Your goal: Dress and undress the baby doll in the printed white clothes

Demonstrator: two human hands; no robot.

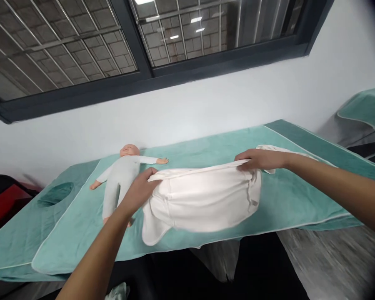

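Note:
Both hands hold a white baby garment (pixel 203 200) stretched sideways by its upper edge, its lower part hanging in folds over the bed. My left hand (pixel 142 186) pinches the left corner, where a loose flap droops. At the right end, the fingers of my right hand (pixel 258 160) are closed on the same edge. A baby doll (pixel 121 173) in a white body lies on its back to the left, its arms spread, partly hidden by my left hand and forearm. Behind my right wrist lies another white cloth (pixel 270 147), mostly covered by the arm.
A green padded bed (pixel 296 196) with a face hole (pixel 55 194) at its left end stands against the white wall (pixel 187 112). Above is a dark-framed window (pixel 175 66) with bars. Another green bed (pixel 367 108) is at the right, and a red object (pixel 8 204) at the left.

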